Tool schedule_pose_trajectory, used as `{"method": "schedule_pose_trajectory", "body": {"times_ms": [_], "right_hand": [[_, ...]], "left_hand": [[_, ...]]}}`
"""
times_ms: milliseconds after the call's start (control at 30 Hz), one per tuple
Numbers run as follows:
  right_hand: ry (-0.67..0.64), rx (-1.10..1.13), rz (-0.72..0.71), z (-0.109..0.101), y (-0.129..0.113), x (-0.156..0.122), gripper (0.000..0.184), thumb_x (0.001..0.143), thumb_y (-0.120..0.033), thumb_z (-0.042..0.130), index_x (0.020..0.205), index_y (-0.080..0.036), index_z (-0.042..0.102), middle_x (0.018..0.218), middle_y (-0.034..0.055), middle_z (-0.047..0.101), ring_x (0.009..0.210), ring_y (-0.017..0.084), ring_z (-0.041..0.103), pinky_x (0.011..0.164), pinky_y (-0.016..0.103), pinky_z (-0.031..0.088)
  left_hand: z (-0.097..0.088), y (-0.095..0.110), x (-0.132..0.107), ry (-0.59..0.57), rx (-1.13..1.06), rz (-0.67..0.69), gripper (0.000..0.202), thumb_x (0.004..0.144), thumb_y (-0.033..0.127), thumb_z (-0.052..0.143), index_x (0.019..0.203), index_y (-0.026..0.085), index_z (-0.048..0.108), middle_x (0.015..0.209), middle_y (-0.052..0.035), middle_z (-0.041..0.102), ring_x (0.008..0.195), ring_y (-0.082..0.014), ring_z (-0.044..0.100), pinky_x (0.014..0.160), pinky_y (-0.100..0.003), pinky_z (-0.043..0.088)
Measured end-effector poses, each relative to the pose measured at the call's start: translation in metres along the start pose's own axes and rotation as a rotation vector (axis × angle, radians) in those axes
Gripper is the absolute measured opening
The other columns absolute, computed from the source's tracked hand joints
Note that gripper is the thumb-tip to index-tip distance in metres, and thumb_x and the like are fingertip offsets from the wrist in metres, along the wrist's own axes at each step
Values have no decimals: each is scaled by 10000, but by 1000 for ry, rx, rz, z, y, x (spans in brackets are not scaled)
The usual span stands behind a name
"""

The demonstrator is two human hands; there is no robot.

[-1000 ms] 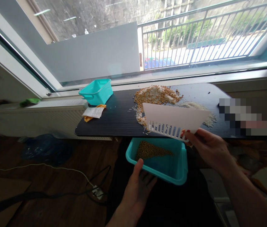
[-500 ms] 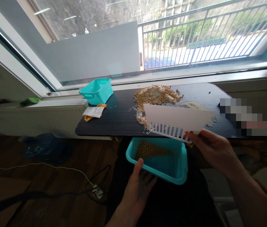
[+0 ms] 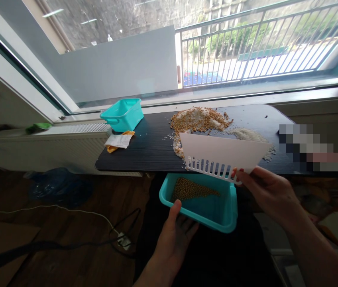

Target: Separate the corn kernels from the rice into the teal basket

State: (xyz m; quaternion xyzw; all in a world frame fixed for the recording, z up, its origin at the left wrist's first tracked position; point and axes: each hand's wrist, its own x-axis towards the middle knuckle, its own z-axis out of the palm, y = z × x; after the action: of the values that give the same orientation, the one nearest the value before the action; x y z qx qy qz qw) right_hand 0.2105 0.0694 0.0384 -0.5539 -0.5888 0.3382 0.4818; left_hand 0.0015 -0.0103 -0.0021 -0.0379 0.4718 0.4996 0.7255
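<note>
Between the thumb and fingers of my right hand [image 3: 272, 191] is the lower right corner of a white slotted scoop [image 3: 224, 153], its row of slots facing down toward me. It hangs over the table's front edge, just above the turquoise tub [image 3: 199, 218]. My left hand [image 3: 175, 235] grips the tub's near rim, thumb on top and fingers underneath. Round tan beans, like soybeans or chickpeas [image 3: 188, 189], lie in the tub's left part. On the table, a mixed heap of beans and white rice [image 3: 200, 119] lies behind the scoop, with a pile of rice [image 3: 248, 134] to its right.
A second turquoise tub [image 3: 124, 115] stands at the back left of the dark table [image 3: 154, 155]. In front of it lie a white paper and yellow cloth [image 3: 119, 140]. A power strip [image 3: 124, 242] with cables rests on the floor. The window [image 3: 121, 59] rises behind the table.
My right hand has lowered the scoop very slightly toward the tub and shifted it a little left. My left hand and the tub have stayed in place.
</note>
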Motion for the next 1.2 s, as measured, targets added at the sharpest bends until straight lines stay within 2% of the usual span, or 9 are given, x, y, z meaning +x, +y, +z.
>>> {"method": "schedule_pose_trajectory", "body": {"times_ms": [100,233,333,467,667,833,933,1067,1200], "right_hand": [[-22,-38,-28,4,-5,-3,250,763,-461,678,817,-226,743,768,33,759,683,197,704,611,261,565],[-39,-23,-67,14,-11,-3,256,777,-452,655,745,-206,714,721,32,745,619,180,678,553,252,541],[-28,-22,-78,16,-14,1,246,780,-449,648,753,-213,712,730,27,743,630,180,675,563,260,540],[4,-44,-52,11,-13,10,251,753,-484,664,778,-238,711,712,16,734,634,191,676,594,288,552],[-42,-75,-43,-1,-9,12,349,719,-571,660,746,-227,707,729,41,738,642,210,669,605,326,560],[-8,-107,-54,-11,-4,8,346,718,-544,674,809,-215,728,790,53,755,707,230,688,668,354,572],[2,-80,-59,-6,-4,9,313,739,-530,661,790,-228,725,770,41,751,681,215,679,654,329,561],[-65,-42,-59,5,-9,12,299,752,-517,656,782,-228,725,740,31,739,664,205,671,608,296,541],[-31,-52,-57,11,-15,14,280,742,-506,659,713,-230,697,635,9,689,596,180,638,562,271,514]], "left_hand": [[0,-1,0,-11,3,6,516,871,463,560,1289,163,528,1271,-138,632,1149,-277,609,1024,-425,457],[0,-1,1,-7,4,-7,516,878,474,543,1298,175,522,1272,-130,634,1158,-273,605,1022,-417,460],[0,0,2,2,10,-7,516,880,482,537,1296,176,524,1268,-129,636,1150,-270,611,1013,-414,467],[0,1,0,16,6,2,506,877,470,549,1288,176,529,1258,-134,639,1138,-270,618,1005,-412,474],[1,2,-3,8,-10,3,488,874,458,558,1264,165,545,1262,-136,637,1142,-274,615,999,-410,481],[0,3,-1,25,7,1,506,861,462,576,1265,159,542,1271,-143,630,1155,-282,609,997,-413,484],[-1,3,-1,4,16,0,538,857,480,575,1283,156,527,1272,-151,628,1161,-287,606,1005,-421,477],[-2,4,-2,-7,17,-9,540,868,484,555,1297,158,517,1273,-145,628,1144,-274,616,1021,-418,461],[-2,5,-1,15,21,6,532,868,486,556,1282,153,528,1273,-147,626,1156,-275,607,1026,-414,457]]}}
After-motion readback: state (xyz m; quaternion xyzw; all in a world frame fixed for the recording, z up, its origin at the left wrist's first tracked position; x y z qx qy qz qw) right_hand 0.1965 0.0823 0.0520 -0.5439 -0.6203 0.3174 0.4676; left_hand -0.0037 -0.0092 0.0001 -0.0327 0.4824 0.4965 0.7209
